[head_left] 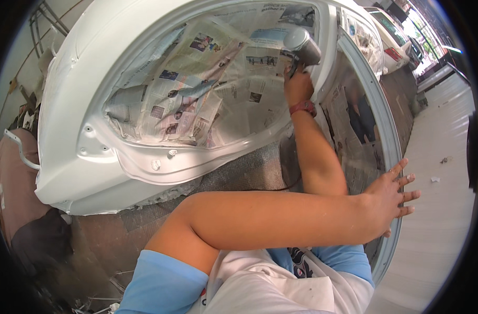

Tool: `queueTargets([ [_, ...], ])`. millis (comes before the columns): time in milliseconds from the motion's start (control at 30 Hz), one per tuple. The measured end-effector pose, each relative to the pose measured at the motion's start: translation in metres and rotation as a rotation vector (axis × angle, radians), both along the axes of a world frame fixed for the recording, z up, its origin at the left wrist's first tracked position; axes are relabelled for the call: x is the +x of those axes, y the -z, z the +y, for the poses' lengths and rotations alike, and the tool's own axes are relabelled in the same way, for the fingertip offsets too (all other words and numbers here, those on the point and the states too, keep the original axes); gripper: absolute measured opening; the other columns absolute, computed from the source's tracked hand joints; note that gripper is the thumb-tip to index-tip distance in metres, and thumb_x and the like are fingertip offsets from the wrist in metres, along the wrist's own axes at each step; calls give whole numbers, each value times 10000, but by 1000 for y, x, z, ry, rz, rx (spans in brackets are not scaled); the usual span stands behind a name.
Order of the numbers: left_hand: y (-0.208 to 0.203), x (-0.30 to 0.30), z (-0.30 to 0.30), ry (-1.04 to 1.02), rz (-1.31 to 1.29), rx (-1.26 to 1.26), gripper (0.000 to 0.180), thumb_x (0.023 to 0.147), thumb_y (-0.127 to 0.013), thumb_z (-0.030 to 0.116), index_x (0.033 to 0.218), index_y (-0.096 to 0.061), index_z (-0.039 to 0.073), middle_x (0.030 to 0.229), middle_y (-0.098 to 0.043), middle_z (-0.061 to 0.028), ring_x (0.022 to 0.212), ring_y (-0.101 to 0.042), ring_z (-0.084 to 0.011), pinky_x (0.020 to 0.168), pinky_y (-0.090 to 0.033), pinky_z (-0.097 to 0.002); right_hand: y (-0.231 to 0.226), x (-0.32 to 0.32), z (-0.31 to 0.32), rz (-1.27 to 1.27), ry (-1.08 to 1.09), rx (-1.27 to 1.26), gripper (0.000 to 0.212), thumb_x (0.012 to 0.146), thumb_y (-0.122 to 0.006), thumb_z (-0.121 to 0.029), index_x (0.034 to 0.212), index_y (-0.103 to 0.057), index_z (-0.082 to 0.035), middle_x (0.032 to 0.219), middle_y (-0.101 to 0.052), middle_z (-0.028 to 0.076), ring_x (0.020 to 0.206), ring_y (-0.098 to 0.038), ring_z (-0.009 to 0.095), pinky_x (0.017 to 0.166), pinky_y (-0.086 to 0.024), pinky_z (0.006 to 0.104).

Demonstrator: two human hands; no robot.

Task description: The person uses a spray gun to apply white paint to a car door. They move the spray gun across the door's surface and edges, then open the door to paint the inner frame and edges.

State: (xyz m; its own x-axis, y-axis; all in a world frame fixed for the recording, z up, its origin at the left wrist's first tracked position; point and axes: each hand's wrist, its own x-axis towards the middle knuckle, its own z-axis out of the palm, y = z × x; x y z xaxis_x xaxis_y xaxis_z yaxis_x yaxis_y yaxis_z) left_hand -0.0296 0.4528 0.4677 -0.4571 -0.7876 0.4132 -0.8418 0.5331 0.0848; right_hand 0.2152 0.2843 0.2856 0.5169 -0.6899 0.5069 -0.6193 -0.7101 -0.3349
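My right hand [298, 85], with a red band on its wrist, is wrapped round a spray gun [304, 47] with a grey cup and pale lid. It holds the gun up at the door opening of a white car body [74, 118]. Newspaper sheets [189, 78] cover the inside of that opening. My left arm crosses in front of my right one. My left hand [388, 199] has its fingers spread at the outer edge of an open car door [386, 123], whose inner side carries newspaper too. The left forearm hides part of the right elbow.
A long white ribbed panel [443, 141] lies to the right of the door. Farther back on the right stands a white car [388, 39]. On the left a brown-covered object [14, 178] with dark cloth [43, 240] sits beside the car body. Thin metal pieces lie at lower left.
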Motion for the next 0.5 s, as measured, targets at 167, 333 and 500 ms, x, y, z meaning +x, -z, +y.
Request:
queueTargets([
  [167, 0, 2, 1, -18, -42, -12, 790, 1056, -406, 736, 1732, -220, 373, 1836, -79, 56, 1693, -33, -272, 1294, 122, -719, 55, -40, 32, 166, 60, 213, 554, 1062, -575, -512, 1458, -581, -125, 1029, -729, 294, 968, -737, 505, 853, -585, 611],
  [333, 0, 3, 4, -44, -38, -38, 774, 1064, -409, 718, 1732, -225, 372, 1834, -95, 56, 1693, -48, -275, 1307, 101, -702, 22, -42, 32, 78, 3, 118, 575, 1060, -578, -522, 1475, -572, -123, 1028, -735, 297, 976, -738, 504, 844, -587, 594],
  [500, -3, 5, 8, -39, -28, -23, 760, 1076, -414, 690, 1734, -225, 360, 1832, -115, 51, 1692, -59, -275, 1326, 73, -673, -42, -25, 23, -4, -20, -80, 594, 1054, -601, -525, 1490, -565, -124, 1004, -718, 284, 968, -739, 479, 796, -598, 575],
])
